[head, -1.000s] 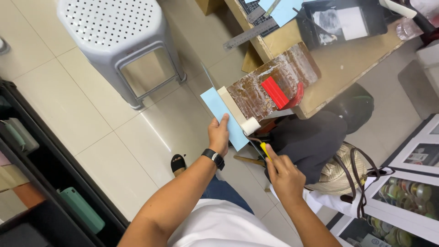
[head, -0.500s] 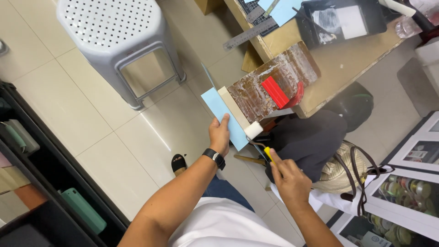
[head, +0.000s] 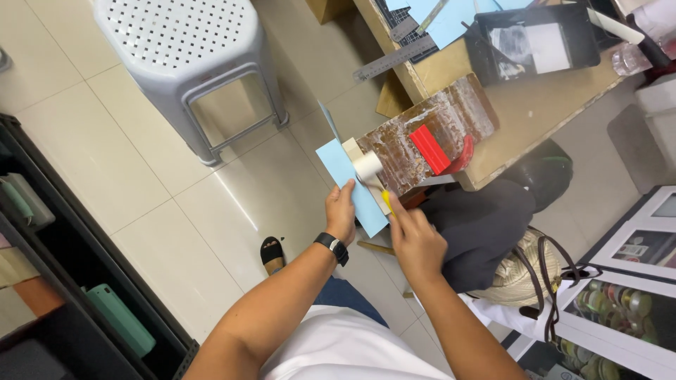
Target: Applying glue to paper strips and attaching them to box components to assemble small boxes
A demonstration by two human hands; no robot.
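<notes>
My left hand (head: pixel 342 211), with a black watch on its wrist, pinches the lower edge of a light blue sheet (head: pixel 341 169) held out over the floor. Against the sheet lies a pale strip with a small white roller (head: pixel 367 167). My right hand (head: pixel 417 241) grips the roller's yellow handle (head: pixel 386 201), the roller head touching the sheet's right side. Just behind them a brown mottled board (head: pixel 440 127) juts off the wooden table, with a red block (head: pixel 428 148) on it.
A grey perforated plastic stool (head: pixel 184 63) stands on the tiled floor at the left. The wooden table (head: pixel 535 105) carries a black tray, a metal ruler and blue paper. A dark bag (head: pixel 479 225) and a woven bag sit below. Black shelving lines the left edge.
My right hand has moved up toward the sheet, bringing the roller against its right side. The left hand keeps its hold on the sheet.
</notes>
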